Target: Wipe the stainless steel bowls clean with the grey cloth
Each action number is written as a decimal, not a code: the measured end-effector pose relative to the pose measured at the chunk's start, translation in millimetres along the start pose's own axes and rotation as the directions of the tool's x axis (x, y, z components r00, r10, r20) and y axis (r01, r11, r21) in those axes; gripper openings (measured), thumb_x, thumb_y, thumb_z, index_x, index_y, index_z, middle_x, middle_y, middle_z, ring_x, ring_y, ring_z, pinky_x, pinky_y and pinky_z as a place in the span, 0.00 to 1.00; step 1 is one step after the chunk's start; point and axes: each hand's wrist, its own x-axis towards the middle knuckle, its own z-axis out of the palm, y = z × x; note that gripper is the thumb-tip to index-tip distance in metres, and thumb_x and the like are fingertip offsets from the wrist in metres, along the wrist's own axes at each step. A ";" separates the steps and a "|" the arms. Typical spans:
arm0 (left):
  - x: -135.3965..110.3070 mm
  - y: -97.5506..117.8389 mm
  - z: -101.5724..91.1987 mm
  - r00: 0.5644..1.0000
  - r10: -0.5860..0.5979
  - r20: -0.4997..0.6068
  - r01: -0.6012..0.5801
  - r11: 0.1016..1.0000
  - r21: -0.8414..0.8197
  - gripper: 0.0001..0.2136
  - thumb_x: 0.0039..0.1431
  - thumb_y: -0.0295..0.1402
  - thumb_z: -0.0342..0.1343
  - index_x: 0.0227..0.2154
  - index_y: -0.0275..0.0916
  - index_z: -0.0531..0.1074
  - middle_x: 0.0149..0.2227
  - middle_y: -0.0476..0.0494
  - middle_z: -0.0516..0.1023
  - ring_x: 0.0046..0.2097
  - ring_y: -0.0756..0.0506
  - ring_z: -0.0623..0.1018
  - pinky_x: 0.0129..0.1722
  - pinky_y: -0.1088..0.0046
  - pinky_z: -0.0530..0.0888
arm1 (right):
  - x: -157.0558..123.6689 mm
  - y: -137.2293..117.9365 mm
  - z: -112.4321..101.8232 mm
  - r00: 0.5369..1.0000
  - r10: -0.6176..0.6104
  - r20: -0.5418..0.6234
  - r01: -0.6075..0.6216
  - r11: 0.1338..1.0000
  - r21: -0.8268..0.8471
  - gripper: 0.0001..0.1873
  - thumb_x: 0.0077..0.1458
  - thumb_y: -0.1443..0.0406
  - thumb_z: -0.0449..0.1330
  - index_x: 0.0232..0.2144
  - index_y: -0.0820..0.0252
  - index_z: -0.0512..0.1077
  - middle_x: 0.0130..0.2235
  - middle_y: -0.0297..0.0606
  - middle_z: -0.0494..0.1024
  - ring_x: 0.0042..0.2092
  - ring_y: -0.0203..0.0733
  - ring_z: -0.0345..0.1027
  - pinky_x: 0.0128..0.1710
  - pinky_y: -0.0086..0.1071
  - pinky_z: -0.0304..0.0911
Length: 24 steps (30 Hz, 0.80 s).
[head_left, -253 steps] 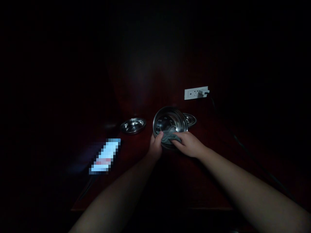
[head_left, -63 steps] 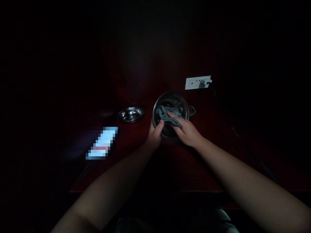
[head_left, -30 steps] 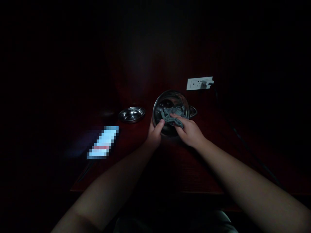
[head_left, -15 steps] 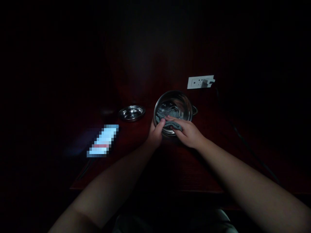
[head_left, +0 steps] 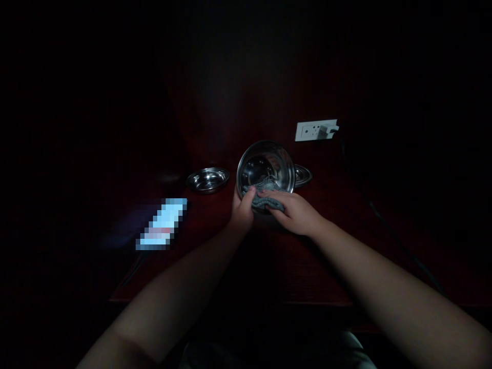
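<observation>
A shiny steel pot (head_left: 265,154) is tilted with its open mouth toward me above the dark red table. Around its lower left rim my left hand (head_left: 243,211) is closed, thumb over the edge and the other fingers hidden behind the wall. My right hand (head_left: 295,211) grips a folded grey-green cloth (head_left: 269,203) over the near rim, thumb below and fingers on top. Part of the cloth lies inside the pot against its wall. Behind the pot on the right, a round steel lid or dish (head_left: 303,176) shows in part.
A shallow steel bowl (head_left: 208,179) stands left of the pot. Nearer me on the left lies a phone (head_left: 163,223) with a lit, blurred screen. A white wall socket (head_left: 315,130) holds a plug, and its dark cable (head_left: 395,238) runs down the right side of the table.
The pot and both hands have shifted slightly left, so more of the steel piece behind the pot shows. The cloth stays pressed over the near rim.
</observation>
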 end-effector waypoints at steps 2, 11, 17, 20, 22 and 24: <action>0.5 -0.6 -0.9 1.000 0.005 0.003 -0.005 1.000 0.008 0.23 0.45 0.41 0.62 0.45 0.38 0.71 0.45 0.41 0.77 0.47 0.42 0.76 0.49 0.65 0.70 | 0.1 0.0 0.7 1.000 0.020 0.004 -0.020 1.000 -0.019 0.21 0.56 0.66 0.53 0.53 0.61 0.68 0.53 0.43 0.73 0.56 0.45 0.66 0.59 0.44 0.58; 2.3 -1.4 -2.5 1.000 0.005 0.001 -0.005 1.000 0.019 0.24 0.44 0.42 0.62 0.45 0.39 0.71 0.44 0.41 0.77 0.47 0.42 0.76 0.48 0.64 0.71 | 0.1 2.3 2.7 0.995 0.101 0.020 -0.098 0.989 -0.110 0.23 0.55 0.63 0.56 0.54 0.61 0.68 0.54 0.45 0.73 0.55 0.48 0.67 0.59 0.45 0.58; 3.0 -1.7 -4.0 1.000 0.024 -0.006 -0.024 0.999 0.049 0.23 0.45 0.42 0.62 0.45 0.39 0.71 0.45 0.41 0.77 0.47 0.42 0.76 0.50 0.64 0.70 | 0.4 3.0 0.4 0.997 0.067 0.046 -0.061 0.991 -0.123 0.21 0.55 0.69 0.52 0.51 0.60 0.70 0.53 0.43 0.74 0.55 0.47 0.67 0.59 0.43 0.58; 3.3 -1.8 -4.8 0.999 0.038 -0.020 -0.037 0.997 0.072 0.23 0.46 0.42 0.61 0.45 0.39 0.71 0.46 0.41 0.77 0.48 0.42 0.75 0.51 0.64 0.69 | -0.3 2.4 -0.4 0.994 0.087 0.059 -0.078 0.987 -0.142 0.20 0.55 0.69 0.52 0.50 0.62 0.70 0.52 0.45 0.74 0.55 0.49 0.66 0.57 0.45 0.59; 3.2 -1.5 -5.1 0.999 0.043 -0.026 -0.041 0.996 0.082 0.22 0.47 0.41 0.61 0.46 0.38 0.71 0.46 0.41 0.77 0.48 0.42 0.75 0.51 0.64 0.69 | -0.5 2.0 -0.6 0.993 0.101 0.064 -0.091 0.985 -0.143 0.21 0.55 0.69 0.51 0.51 0.63 0.70 0.53 0.46 0.73 0.56 0.51 0.65 0.57 0.45 0.59; 3.2 -1.0 -5.2 0.999 0.041 -0.031 -0.039 0.996 0.082 0.22 0.47 0.41 0.60 0.45 0.38 0.70 0.45 0.42 0.77 0.47 0.42 0.76 0.50 0.65 0.69 | -0.4 1.8 -0.7 0.993 0.097 0.069 -0.087 0.987 -0.136 0.21 0.55 0.69 0.51 0.50 0.63 0.70 0.53 0.46 0.73 0.56 0.51 0.65 0.57 0.46 0.59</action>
